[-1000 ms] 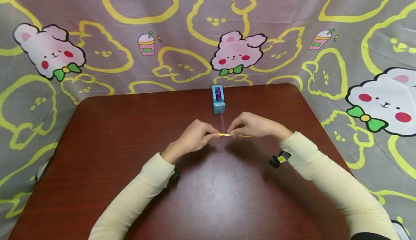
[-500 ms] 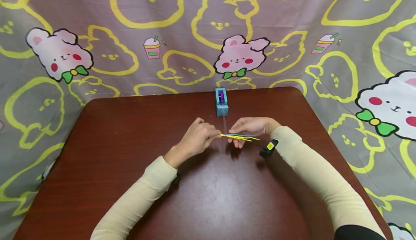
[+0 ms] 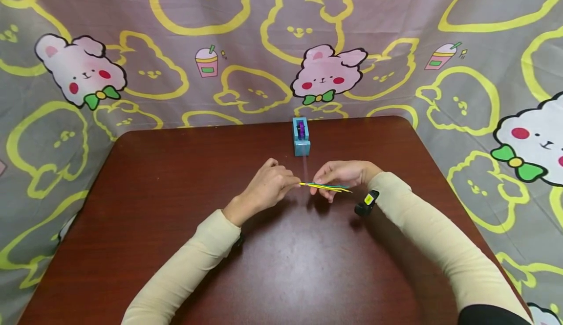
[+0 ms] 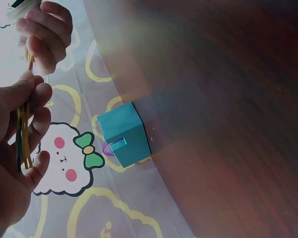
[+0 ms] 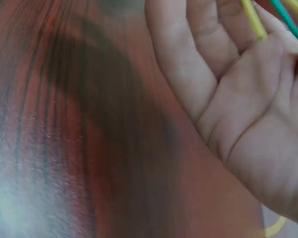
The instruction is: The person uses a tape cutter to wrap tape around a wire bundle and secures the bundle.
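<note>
Though thin, strands point(image 3: 327, 187) between fingers point(image 4: 40, 120)

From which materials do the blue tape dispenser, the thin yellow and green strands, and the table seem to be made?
Blue tape dispenser: probably plastic, fairly smooth, with evenly coloured faces and crisp edges.
Yellow and green strands: perhaps plastic-coated wire, smooth and slim; no core is visible.
Table: wood or wood-look laminate, glossy, since grain lines show and light reflects in a bright patch.

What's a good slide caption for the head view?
Left hand pinches thin yellow and green strands, right hand touching them, blue tape dispenser beyond.
</note>
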Action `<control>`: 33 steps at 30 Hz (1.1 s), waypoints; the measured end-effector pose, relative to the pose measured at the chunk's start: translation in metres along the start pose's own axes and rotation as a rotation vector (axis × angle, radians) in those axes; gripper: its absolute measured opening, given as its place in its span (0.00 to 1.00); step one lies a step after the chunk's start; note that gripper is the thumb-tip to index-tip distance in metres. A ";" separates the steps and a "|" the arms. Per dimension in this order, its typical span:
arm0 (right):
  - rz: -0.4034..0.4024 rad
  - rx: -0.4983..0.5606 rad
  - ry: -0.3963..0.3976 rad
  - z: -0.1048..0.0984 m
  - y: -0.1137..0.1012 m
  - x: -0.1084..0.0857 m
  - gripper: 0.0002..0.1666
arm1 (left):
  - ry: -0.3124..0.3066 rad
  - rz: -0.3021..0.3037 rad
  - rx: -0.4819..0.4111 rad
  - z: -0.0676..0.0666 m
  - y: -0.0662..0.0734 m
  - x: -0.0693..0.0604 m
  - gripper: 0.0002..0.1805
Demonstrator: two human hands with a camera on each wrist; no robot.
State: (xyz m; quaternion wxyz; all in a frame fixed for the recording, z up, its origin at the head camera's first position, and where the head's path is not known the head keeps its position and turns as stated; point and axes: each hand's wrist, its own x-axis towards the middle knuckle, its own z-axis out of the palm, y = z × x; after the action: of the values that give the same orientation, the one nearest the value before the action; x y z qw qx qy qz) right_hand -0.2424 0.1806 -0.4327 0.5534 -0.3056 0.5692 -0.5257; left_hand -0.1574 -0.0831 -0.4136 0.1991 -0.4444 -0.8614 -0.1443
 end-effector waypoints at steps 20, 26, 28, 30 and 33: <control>-0.141 -0.945 0.440 0.053 -0.046 -0.028 0.08 | -0.134 -0.497 -0.866 0.008 -0.013 0.012 0.08; -0.265 -1.377 0.626 0.069 -0.034 -0.025 0.07 | -0.372 -0.648 -1.173 0.014 -0.034 0.013 0.21; -0.307 -1.535 0.668 0.073 -0.028 -0.023 0.08 | -0.422 -0.662 -1.243 0.018 -0.038 0.013 0.22; -0.353 -1.679 0.702 0.076 -0.023 -0.021 0.09 | -0.445 -0.666 -1.297 0.022 -0.040 0.013 0.21; -0.414 -1.826 0.744 0.079 -0.018 -0.020 0.15 | -0.445 -0.677 -1.355 0.026 -0.042 0.014 0.19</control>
State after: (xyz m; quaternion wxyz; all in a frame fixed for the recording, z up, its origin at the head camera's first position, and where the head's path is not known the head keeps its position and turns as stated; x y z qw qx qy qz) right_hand -0.1672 0.1736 -0.3965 -0.2076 -0.5220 0.8265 -0.0363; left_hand -0.2048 -0.0862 -0.4329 -0.3468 -0.2010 -0.6938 -0.5983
